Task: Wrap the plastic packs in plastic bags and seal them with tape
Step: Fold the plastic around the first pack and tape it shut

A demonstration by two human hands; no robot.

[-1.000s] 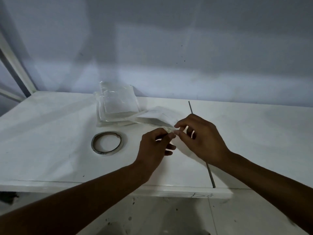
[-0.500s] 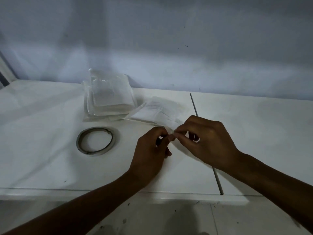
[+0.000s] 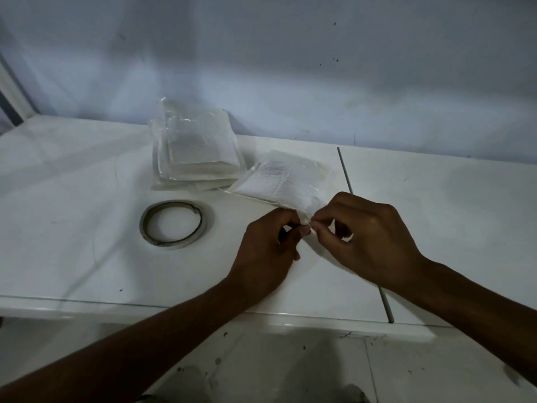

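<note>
Extending beyond pinching fingertips: plastic pack

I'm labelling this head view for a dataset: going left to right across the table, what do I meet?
First the tape roll → left hand → right hand, both pinching the near corner of one pack. The stack of packs overlaps the roll sideways, so it is left out.

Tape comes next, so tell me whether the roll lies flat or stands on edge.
Flat. The tape roll shows its whole ring and open centre, resting on the white table.
</note>
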